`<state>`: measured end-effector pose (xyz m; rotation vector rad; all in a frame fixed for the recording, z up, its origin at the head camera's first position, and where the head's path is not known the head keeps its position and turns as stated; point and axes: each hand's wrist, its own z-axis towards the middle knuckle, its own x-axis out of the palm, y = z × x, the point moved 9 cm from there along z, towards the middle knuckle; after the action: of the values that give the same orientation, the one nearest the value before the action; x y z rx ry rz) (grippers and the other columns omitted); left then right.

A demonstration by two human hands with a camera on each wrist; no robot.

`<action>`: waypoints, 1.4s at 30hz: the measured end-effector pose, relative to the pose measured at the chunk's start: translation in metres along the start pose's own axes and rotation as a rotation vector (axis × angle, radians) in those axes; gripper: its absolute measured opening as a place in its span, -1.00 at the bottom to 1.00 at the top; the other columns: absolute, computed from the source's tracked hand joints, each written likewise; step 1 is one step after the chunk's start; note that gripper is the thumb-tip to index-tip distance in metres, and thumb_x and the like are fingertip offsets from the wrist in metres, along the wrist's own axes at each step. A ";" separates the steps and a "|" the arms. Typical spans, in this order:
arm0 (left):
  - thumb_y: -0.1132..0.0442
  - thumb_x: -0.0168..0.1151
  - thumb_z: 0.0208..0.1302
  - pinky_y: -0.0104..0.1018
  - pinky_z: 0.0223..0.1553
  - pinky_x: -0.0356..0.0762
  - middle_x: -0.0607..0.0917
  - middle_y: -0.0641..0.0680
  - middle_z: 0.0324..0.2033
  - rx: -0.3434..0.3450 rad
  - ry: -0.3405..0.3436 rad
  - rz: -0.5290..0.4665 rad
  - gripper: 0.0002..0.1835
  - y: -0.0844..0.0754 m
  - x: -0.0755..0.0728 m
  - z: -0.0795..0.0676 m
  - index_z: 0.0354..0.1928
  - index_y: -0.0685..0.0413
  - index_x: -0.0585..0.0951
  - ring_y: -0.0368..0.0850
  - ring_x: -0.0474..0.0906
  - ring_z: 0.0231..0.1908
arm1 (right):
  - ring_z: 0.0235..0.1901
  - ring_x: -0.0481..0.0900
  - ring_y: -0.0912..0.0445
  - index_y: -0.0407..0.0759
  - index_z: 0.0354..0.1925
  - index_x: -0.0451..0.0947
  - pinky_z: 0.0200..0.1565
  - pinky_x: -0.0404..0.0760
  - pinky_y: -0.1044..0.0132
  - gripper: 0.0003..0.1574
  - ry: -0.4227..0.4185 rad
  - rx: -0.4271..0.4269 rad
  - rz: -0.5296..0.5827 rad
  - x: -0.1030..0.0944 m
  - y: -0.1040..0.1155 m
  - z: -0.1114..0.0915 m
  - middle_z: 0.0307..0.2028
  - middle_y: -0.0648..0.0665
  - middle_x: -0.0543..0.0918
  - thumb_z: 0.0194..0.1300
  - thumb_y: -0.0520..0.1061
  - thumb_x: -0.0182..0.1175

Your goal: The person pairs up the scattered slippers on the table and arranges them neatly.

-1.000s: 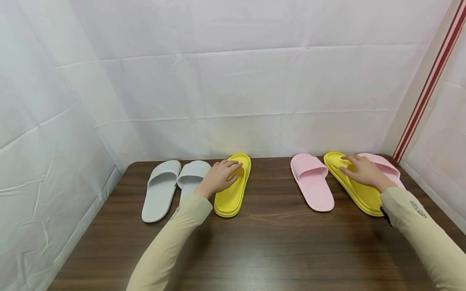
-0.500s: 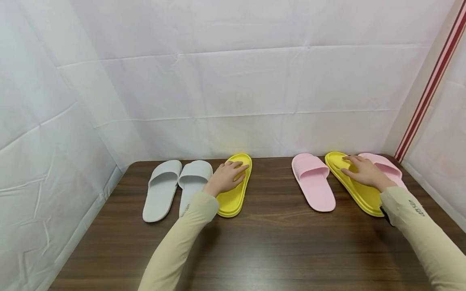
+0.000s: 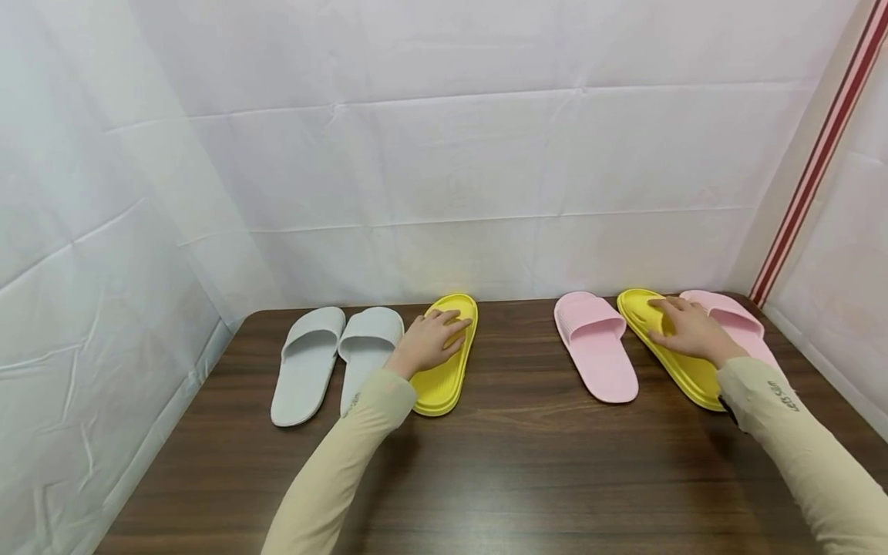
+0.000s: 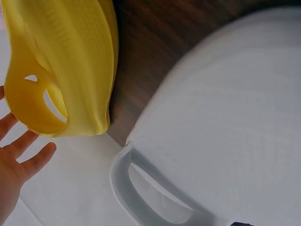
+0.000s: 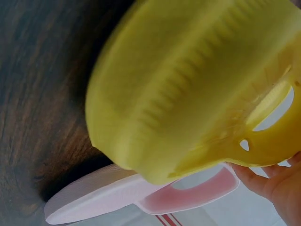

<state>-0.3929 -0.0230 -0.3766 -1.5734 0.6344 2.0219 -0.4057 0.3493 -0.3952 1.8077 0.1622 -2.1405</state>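
My left hand (image 3: 426, 343) lies over the upper part of a yellow slipper (image 3: 438, 391), fingers spread loosely. In the left wrist view its fingers (image 4: 38, 159) are at the edge of that slipper's strap (image 4: 35, 101). Farther right, my right hand (image 3: 689, 331) is over the strap end of the other yellow slipper (image 3: 694, 376), fingers extended. The right wrist view has this slipper (image 5: 164, 89) close up, with the fingers (image 5: 251, 179) beside its strap. Neither hand visibly curls round a slipper; exact fingertip contact is hard to tell.
Two light grey slippers (image 3: 303, 385) lie side by side left of the left hand. One pink slipper (image 3: 605, 366) lies left of the right yellow one; another pink slipper (image 3: 738, 322) is partly behind the right hand. White cloth (image 3: 486, 169) rises behind the brown table (image 3: 527, 478).
My left hand has moved right, farther onto its yellow slipper, mostly in the first half second. The right hand has barely shifted. The slippers stay in place.
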 end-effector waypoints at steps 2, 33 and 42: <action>0.06 -0.06 0.30 0.08 -0.01 0.39 0.45 0.09 0.14 0.004 -0.009 0.009 -0.60 0.000 0.000 -0.001 0.16 -0.11 0.43 0.08 0.38 0.12 | -0.02 0.26 -0.48 -0.27 0.18 0.22 -0.11 0.24 -0.40 -0.24 -0.001 0.007 -0.013 0.001 0.000 0.000 0.10 -0.52 0.28 0.11 0.08 0.14; 0.03 -0.08 0.31 0.15 0.02 0.35 0.42 0.06 0.17 -0.019 0.005 0.008 -0.58 0.003 0.003 -0.003 0.20 -0.16 0.39 0.05 0.35 0.16 | 0.04 0.30 -0.37 -0.05 0.16 0.22 -0.13 0.26 -0.38 -0.29 0.173 -0.005 -0.115 0.008 -0.013 0.027 0.06 -0.40 0.43 0.18 0.31 -0.03; 0.03 -0.08 0.30 0.13 0.00 0.37 0.42 0.07 0.17 -0.025 0.004 -0.008 -0.57 0.001 0.005 -0.004 0.20 -0.15 0.38 0.06 0.35 0.15 | 0.00 0.30 -0.39 -0.10 0.08 0.19 -0.16 0.22 -0.44 -0.31 0.149 0.011 -0.094 0.011 -0.010 0.031 0.08 -0.44 0.37 0.12 0.25 0.05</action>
<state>-0.3915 -0.0259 -0.3828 -1.5924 0.6057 2.0285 -0.4392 0.3477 -0.4015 2.0030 0.2757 -2.0713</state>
